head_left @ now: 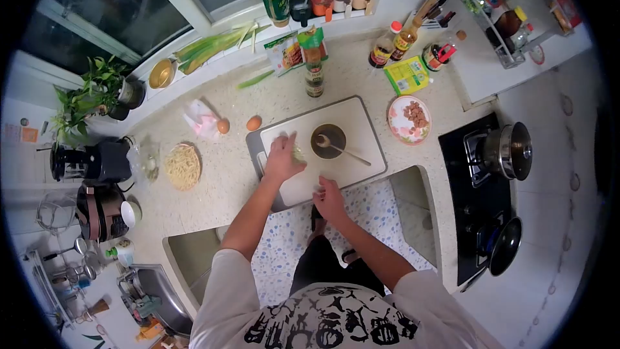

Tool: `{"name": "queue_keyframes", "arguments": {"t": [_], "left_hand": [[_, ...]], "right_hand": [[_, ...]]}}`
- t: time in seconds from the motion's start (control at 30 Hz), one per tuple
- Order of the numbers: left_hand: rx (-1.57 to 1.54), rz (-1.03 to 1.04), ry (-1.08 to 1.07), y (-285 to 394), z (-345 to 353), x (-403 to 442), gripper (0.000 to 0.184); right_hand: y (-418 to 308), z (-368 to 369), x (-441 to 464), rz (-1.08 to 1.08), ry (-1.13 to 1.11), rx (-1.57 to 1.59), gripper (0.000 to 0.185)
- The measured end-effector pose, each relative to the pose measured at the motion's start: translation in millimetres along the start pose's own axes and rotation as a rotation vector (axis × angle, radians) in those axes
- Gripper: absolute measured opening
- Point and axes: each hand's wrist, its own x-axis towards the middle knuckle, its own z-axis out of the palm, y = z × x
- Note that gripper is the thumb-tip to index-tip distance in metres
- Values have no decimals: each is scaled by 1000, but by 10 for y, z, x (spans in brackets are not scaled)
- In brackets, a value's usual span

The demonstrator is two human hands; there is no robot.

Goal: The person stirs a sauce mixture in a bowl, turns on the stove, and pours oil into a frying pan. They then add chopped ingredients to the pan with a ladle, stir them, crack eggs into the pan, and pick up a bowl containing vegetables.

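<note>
My left hand (284, 158) lies over the left part of the white cutting board (303, 184), fingers stretched out and slightly apart. Beside its fingers is a small pale-green heap (298, 154), too blurred to name surely. My right hand (330, 200) is at the board's front edge, its fingers curled in; whatever they may hold is hidden. Right of my left hand stands a round bowl (343, 133) with dark contents, a spoon (352, 156) resting in it with its handle over the rim.
Behind the board are a bottle (314, 81) and an egg (254, 123). Noodles (183, 167) sit to the left. A plate (399, 132) of diced meat stands right, before the stove (465, 220) with a pot (510, 150) and a pan (506, 245). Sauce bottles (405, 42) stand behind.
</note>
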Motion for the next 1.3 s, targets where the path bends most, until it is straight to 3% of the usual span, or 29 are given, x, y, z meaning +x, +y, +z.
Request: {"name": "queue_keyframes", "arguments": {"t": [0.1, 0.2, 0.33, 0.5, 0.83, 0.93, 1.03, 1.13, 1.3], "left_hand": [[-17, 19, -34, -112, 102, 112, 79], [-51, 62, -48, -247, 223, 157, 61], [-92, 89, -8, -319, 315, 168, 43], [-77, 43, -60, -311, 378, 191, 39], [-233, -49, 165, -112, 9, -49, 43], [-412, -188, 243, -195, -142, -304, 28], [-722, -514, 285, -274, -286, -775, 12], [-1107, -588, 463, -334, -357, -1417, 16], [-1299, -741, 726, -215, -526, -2591, 21]], "right_hand": [[144, 353, 285, 338, 68, 227, 37], [158, 480, 362, 390, 113, 349, 36], [140, 540, 373, 396, 132, 282, 35], [54, 531, 399, 473, 139, 422, 34], [72, 461, 291, 335, 94, 240, 34], [47, 370, 176, 204, 76, 165, 33], [-107, 235, 52, 114, 3, 100, 31], [-255, 169, -72, 50, -96, 43, 29], [-436, 393, -281, -106, -313, 82, 25]]}}
